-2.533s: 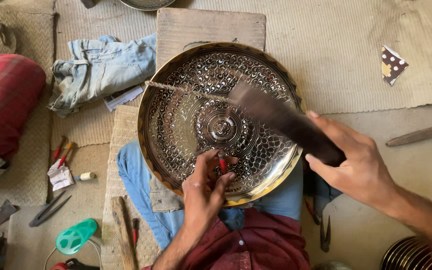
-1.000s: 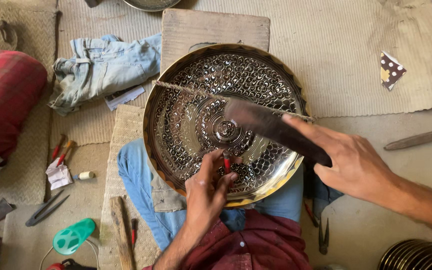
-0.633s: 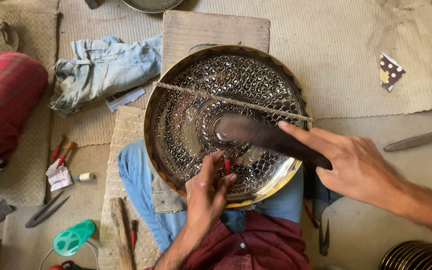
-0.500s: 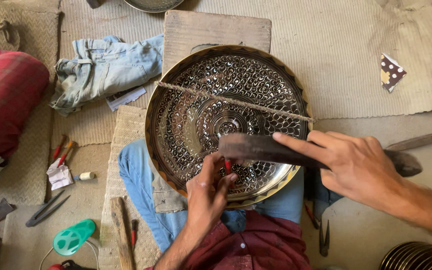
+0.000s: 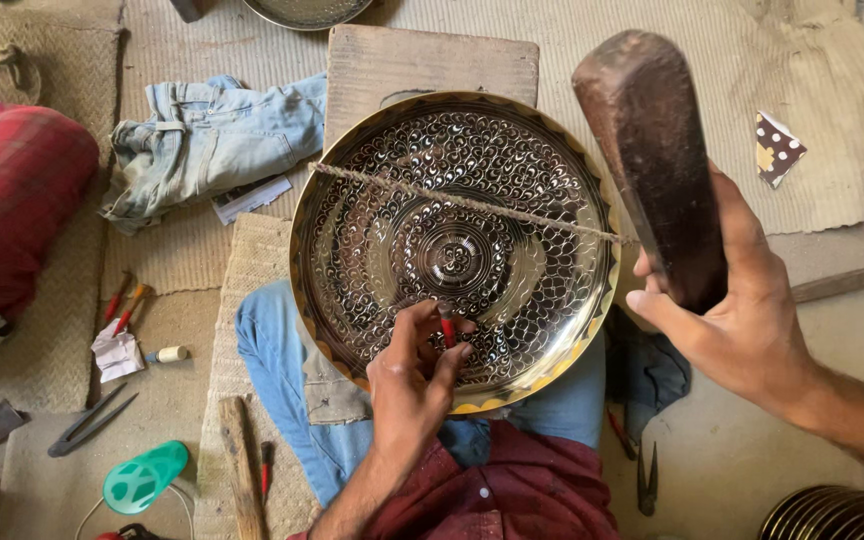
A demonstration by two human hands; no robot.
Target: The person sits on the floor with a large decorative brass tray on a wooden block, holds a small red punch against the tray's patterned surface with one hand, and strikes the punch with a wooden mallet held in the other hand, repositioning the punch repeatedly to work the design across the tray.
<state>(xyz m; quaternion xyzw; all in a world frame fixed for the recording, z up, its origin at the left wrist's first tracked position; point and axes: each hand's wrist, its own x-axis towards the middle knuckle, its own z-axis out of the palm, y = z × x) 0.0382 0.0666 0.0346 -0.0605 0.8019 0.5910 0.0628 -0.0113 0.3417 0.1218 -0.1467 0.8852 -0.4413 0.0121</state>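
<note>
Plate: large round engraved metal plate [image 5: 372, 250], resting on the lap, against a wooden block [image 5: 432, 62] at its far rim; a string [image 5: 462, 203] crosses over its centre.
Punch: thin red-handled punch [image 5: 446, 326], tip set on the plate just below the centre rosette.
Left hand [image 5: 407, 385]: fingers pinched around the punch, heel near the plate's near rim.
Right hand [image 5: 742, 320]: closed tight around a heavy dark wooden mallet [image 5: 657, 165], lifted high, right of the plate.
Advice: better to hold the punch upright, strike squarely on its head, keep blows light and even, keep fingers low.
Risk: probably a slipped tip, scratching the pattern.
</note>
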